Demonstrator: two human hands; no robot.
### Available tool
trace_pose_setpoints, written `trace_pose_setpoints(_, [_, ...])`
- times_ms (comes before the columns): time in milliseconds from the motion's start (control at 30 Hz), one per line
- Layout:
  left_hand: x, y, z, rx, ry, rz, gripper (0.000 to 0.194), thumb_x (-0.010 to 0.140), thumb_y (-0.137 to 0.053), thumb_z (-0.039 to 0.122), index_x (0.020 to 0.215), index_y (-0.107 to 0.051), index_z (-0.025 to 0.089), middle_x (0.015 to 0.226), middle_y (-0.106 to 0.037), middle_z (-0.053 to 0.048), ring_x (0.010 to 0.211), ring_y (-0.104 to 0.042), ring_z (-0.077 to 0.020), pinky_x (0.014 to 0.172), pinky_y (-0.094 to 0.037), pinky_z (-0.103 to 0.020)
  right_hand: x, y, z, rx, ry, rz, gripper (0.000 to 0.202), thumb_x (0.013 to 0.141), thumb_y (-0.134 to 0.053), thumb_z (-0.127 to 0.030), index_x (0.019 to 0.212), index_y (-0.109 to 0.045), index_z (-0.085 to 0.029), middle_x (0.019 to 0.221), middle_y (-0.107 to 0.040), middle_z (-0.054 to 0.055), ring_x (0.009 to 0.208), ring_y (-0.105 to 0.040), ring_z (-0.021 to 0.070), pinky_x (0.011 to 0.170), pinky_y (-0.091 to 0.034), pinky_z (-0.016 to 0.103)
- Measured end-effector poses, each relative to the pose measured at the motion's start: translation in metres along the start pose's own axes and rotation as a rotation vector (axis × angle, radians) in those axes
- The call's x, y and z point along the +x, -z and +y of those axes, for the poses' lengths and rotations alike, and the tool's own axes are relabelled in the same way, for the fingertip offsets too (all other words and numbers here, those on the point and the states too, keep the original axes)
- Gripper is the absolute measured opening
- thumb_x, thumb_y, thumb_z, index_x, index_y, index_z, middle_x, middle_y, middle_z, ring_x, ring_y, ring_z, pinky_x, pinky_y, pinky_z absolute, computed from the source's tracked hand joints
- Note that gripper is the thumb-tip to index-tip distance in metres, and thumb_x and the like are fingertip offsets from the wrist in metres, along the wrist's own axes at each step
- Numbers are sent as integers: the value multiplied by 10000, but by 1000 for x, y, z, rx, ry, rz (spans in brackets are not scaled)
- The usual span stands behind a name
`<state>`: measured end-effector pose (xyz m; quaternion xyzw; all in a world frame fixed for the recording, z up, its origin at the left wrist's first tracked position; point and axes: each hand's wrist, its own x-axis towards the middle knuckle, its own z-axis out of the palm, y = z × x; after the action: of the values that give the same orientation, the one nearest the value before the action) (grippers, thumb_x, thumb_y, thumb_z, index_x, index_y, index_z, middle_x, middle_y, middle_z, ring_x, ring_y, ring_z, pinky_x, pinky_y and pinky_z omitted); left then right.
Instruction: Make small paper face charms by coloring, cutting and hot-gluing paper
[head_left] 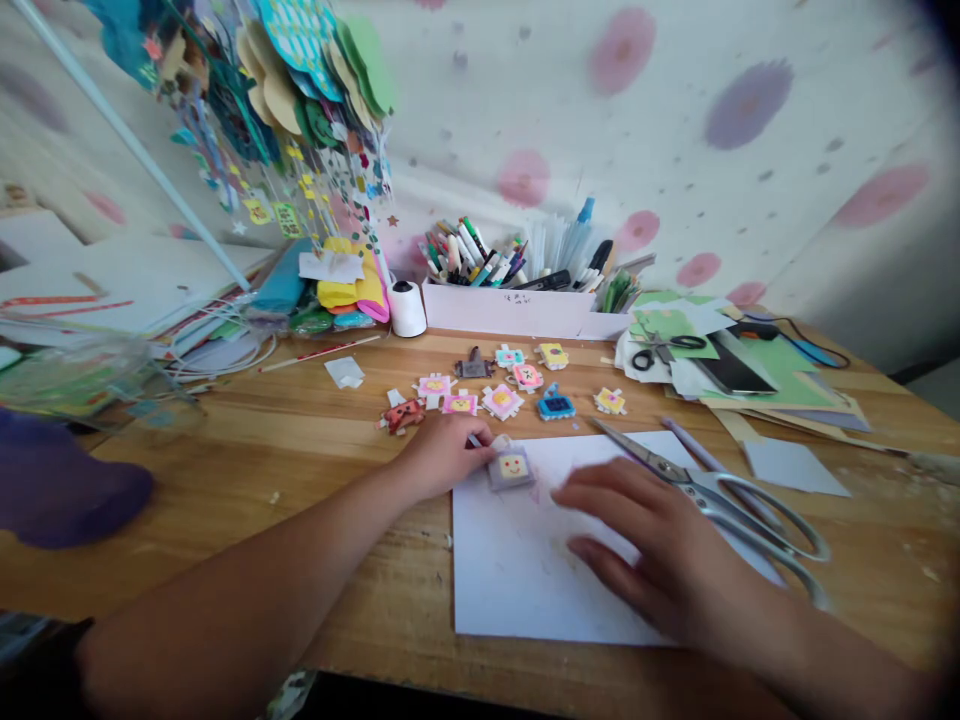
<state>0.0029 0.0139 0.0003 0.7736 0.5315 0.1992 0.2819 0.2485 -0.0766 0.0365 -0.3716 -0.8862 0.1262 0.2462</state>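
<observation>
My left hand [442, 455] is closed in a pinch at the left edge of a small purple paper figure [514, 470] with a yellow smiling face. The figure is at the upper left of a white sheet of paper [517, 590]. My right hand [645, 530] hovers over the sheet, fingers apart and holding nothing. Large silver scissors [697, 485] lie beyond it, beside a purple pencil-like stick [697, 445]. Past my left hand are several small paper figures, among them a red one [403, 414], a pink one [502, 401] and a blue one [556, 403].
A white box [510, 305] full of pens stands against the wall, with a spool of white thread [407, 308] beside it. Small black scissors [664, 350] and a phone [739, 362] rest on paper scraps at right. Paper decorations [300, 70] hang at upper left.
</observation>
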Motion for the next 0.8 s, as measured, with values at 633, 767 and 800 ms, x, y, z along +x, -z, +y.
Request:
trace_pose_setpoints(633, [1,16,-11,-213,71,-156,137,767,-569,259,795,-691,202,752,-717,-30,712,-641,-191,632,-436,-273,36,-20,52,-54,-72,-179,298,795,-606,-157,1090,-564,-173,1066,-622,101,995,-545,255,873,-464,418])
trace_pose_setpoints(767, [0,17,-11,-205,57,-156,117,746,-584,221,830,-665,210,717,-704,-11,674,-633,-178,594,-424,-258,31,-14,56,-43,-60,-184,303,777,-611,-148,1072,-553,-183,1053,-614,94,992,-540,252,860,-460,410])
trace_pose_setpoints(800, [0,17,-11,-204,52,-156,98,748,-586,225,812,-658,206,717,-702,-11,677,-633,-178,596,-426,-259,31,-14,55,-47,-59,-188,296,774,-609,-141,1062,-556,-184,1051,-614,92,989,-539,252,859,-458,410])
